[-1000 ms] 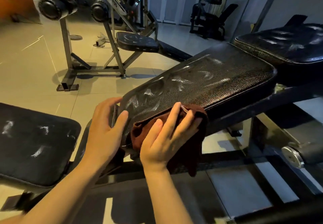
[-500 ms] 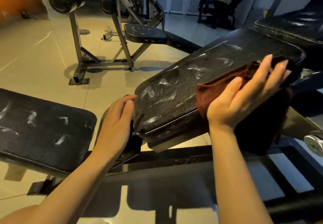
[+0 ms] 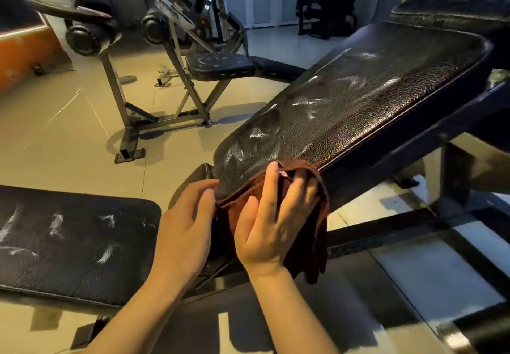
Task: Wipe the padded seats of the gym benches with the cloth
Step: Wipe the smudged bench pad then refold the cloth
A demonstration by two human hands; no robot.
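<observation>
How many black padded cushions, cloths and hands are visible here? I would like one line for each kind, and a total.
Black padded cushions: 4 (inclined pad, flat pad, far seat, top-right pad)
Brown cloths: 1
Hands: 2 (left hand, right hand)
Total: 7

The right hand (image 3: 271, 224) presses a dark red cloth (image 3: 311, 246) flat over the tilted padded seat's (image 3: 358, 105) near edge; the left hand (image 3: 185, 224) rests at its nine o'clock.

no readable text, labels, brand names, numbers or signs appear anywhere in this view; the pale marks on the black padded bench seat (image 3: 345, 110) are scuffs and glare, not lettering.
</observation>
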